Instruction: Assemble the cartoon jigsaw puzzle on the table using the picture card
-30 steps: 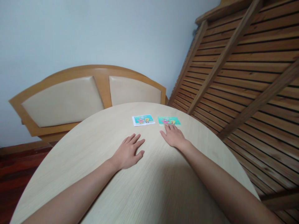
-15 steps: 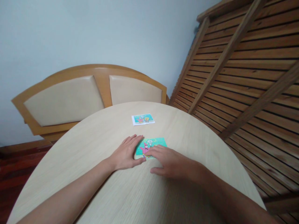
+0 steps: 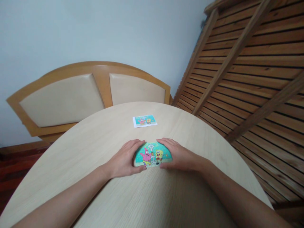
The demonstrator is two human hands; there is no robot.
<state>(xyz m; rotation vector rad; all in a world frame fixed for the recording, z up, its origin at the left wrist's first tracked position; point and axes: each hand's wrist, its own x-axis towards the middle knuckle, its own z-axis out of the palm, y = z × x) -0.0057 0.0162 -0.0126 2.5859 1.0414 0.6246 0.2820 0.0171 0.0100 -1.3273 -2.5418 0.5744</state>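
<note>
A jigsaw puzzle with a teal cartoon picture lies flat on the table in front of me. On it are a pink starfish, a pale squid-like figure and a yellow square figure. My left hand curves round its left side, with fingers at the far corner and thumb at the near one. My right hand grips the right side in the same way. Both hands cover the puzzle's outer corners and side edges.
Beyond the puzzle, a small folded sheet bears a similar cartoon picture. The round pale wooden table stands before a padded wooden headboard. Slatted wooden boards lean along the right side.
My right hand has moved off the puzzle's face to its right edge, uncovering the yellow figure. My left hand has closed in along the left edge. The view has shifted slightly.
</note>
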